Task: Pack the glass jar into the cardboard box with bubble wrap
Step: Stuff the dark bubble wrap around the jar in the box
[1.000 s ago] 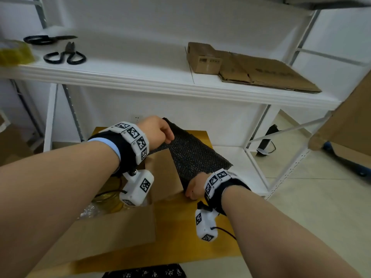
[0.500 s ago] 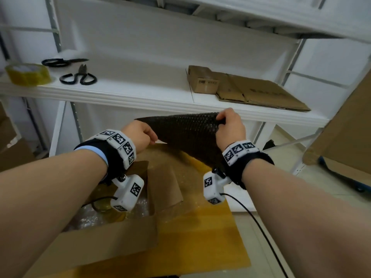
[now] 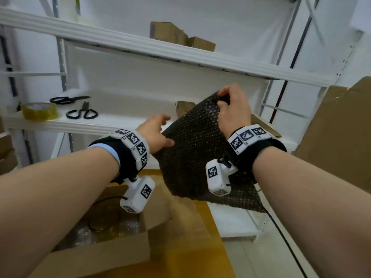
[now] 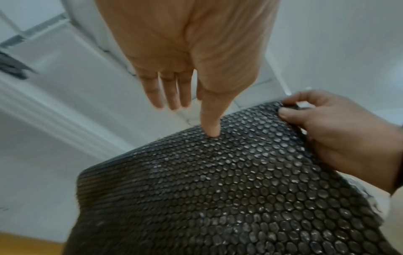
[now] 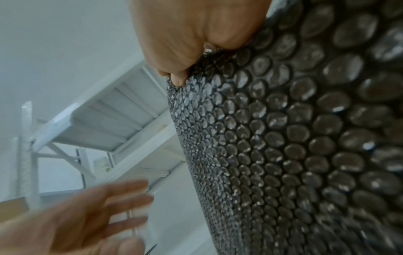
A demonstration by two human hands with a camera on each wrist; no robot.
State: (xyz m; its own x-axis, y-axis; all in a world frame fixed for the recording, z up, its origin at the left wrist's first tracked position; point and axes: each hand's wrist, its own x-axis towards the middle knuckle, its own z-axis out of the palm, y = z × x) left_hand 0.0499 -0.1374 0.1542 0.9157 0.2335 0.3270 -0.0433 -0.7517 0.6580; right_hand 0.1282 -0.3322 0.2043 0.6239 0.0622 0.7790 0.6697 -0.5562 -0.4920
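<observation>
The jar (image 3: 104,217) already sits in the open box (image 3: 112,255); right hand (image 3: 233,111) pinches the dark bubble wrap (image 3: 192,157), left hand (image 3: 154,133) spread, thumb touching it. Padding and closing remain.

Both forearms bare, each with a black wrist strap (image 3: 261,155) carrying a band of white blocks printed with black square markers (image 3: 134,146). A white camera module (image 3: 217,178) with the same markers hangs under each wrist, thin black cable (image 3: 285,235) trailing from the right one toward lower right of frame. Light-blue cuff edge (image 3: 108,152) shows behind the left strap.
</observation>
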